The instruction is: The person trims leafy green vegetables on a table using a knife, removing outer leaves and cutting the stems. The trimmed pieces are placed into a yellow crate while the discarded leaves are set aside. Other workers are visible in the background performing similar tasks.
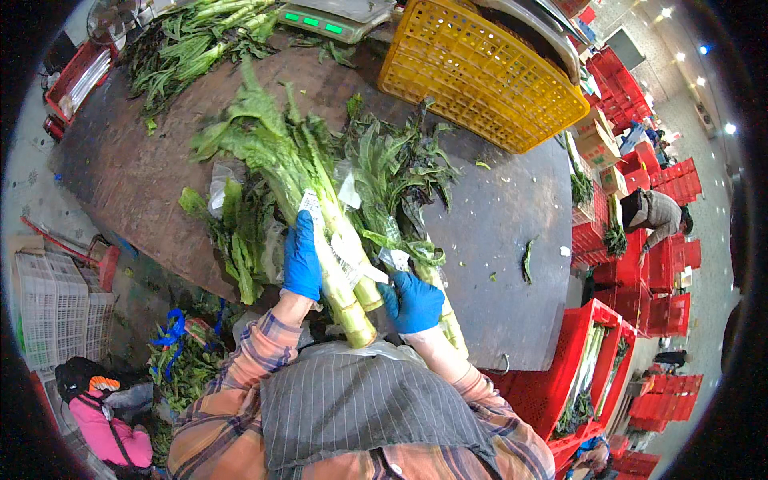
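My left hand [302, 258], in a blue glove, grips a pair of pale green celtuce stalks [339, 288] with long leaves pointing away from me. A white printed label [310, 204] shows by my left fingertips. Another printed white strip [351, 267] runs across the stalks, its loose end close to my right hand [417, 303]. That hand, also blue-gloved, has bent fingers beside the cut end of the shorter stalk; whether it pinches the strip is hidden. Another celtuce [449, 324] with dark leaves lies under and beside my right hand. Loose leaves [243, 240] lie left of the stalks.
A yellow plastic crate [480, 78] stands at the table's far right, near a scale [336, 21] with lit green displays. More celtuce [180, 60] is heaped far left. Red crates [540, 384] stand right of the table [510, 240]. One person [651, 213] bends over crates; another [114, 426] is lower left.
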Motion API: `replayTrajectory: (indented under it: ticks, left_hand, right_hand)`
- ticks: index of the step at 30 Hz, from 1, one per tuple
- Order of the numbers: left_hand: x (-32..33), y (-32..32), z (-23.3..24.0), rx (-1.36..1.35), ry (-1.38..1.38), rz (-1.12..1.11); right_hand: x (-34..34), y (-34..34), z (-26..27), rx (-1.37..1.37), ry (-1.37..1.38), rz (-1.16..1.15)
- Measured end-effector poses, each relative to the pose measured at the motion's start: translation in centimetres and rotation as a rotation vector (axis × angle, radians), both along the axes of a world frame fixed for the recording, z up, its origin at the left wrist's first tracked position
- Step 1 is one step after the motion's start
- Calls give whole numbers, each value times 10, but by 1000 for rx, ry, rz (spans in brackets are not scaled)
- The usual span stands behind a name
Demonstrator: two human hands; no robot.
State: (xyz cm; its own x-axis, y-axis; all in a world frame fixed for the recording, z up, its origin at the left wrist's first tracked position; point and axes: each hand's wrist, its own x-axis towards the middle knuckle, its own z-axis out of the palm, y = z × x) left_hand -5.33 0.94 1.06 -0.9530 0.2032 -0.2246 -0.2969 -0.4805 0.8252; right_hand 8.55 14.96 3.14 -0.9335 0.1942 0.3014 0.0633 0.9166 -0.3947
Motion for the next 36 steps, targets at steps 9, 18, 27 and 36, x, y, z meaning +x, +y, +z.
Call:
replayTrajectory:
  ticks: [9, 18, 27, 36]
  left_hand:
    - [-9, -8, 1, -48, 36, 129]
    - [-22, -16, 7, 35, -72, 137]
    - [-21, -15, 2, 174, -119, 96]
    - [-36, -51, 33, 425, -55, 43]
  right_hand:
    - [-43, 5, 12, 134, -22, -84]
    - [-93, 25, 17, 319, 31, 124]
    - [-86, 20, 10, 264, 75, -10]
    - [-47, 128, 57, -419, 300, -613]
